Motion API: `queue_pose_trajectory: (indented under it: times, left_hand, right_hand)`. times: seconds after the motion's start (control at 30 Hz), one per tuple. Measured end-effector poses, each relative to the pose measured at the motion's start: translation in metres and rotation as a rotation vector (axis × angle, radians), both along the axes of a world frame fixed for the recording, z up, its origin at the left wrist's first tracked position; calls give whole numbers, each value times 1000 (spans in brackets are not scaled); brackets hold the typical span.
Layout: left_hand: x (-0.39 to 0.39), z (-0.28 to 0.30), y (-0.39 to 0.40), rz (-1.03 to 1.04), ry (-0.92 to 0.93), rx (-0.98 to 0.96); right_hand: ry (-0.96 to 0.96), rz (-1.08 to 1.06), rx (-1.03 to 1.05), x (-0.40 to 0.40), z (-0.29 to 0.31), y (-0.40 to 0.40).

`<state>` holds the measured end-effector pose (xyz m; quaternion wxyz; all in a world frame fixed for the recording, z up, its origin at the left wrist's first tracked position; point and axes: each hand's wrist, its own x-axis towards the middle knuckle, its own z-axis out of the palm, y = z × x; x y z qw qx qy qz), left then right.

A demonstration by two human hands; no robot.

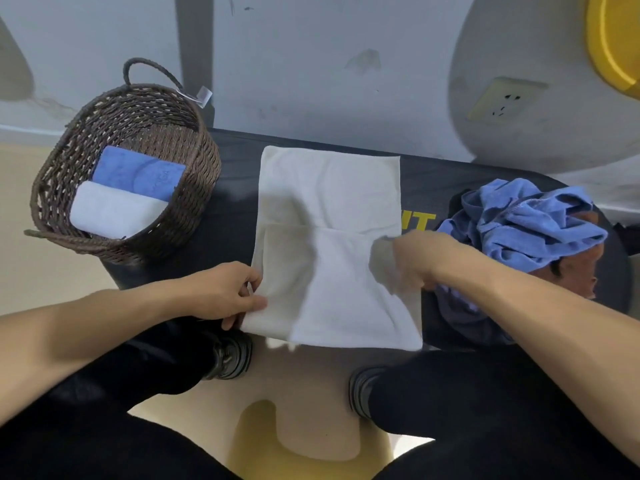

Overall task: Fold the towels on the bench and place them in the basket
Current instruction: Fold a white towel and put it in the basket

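White towel (332, 244), partly folded, is laid flat at mid-bench (235, 216). Its near left edge is pinched by the left hand (225, 296); its right edge is met by the blurred right hand (415, 265), grip indiscernible. Wicker basket (121, 188), at left, is stocked with folded blue and white towels. Crumpled blue towel (526, 223) is heaped at right.

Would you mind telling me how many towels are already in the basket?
2: a blue towel towards the back of the basket, and a white towel in front of it. More could lie hidden beneath them.
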<state>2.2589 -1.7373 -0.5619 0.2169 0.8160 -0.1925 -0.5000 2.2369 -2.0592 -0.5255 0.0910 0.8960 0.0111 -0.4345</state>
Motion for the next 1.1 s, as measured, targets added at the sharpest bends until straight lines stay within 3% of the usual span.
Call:
queue_pose_trajectory:
  times: [0.1, 0.2, 0.37, 0.53, 0.63, 0.77, 0.9, 1.1]
  left_hand:
    - [-4, -6, 3, 52, -40, -16]
    - [-5, -7, 2, 98, -101, -51]
    - [-4, -2, -2, 204, -92, -145]
    - [1, 1, 5, 443, -8, -206]
    - [2, -3, 13, 434, 30, -150]
    - [5, -10, 22, 459, -41, -98]
    - [8, -12, 25, 484, -58, -86]
    - [13, -14, 17, 447, -43, -45]
  right_hand:
    - [-344, -27, 350, 18, -9, 24]
    - [-364, -67, 600, 34, -24, 53]
    - [-296, -63, 556, 59, -40, 80]
    - [-185, -83, 467, 113, -11, 81]
    - [-323, -138, 506, 136, -5, 83]
    - [-504, -363, 570, 150, -21, 89]
    - [-409, -413, 490, 146, -40, 95]
    - [-333, -446, 567, 156, -39, 99]
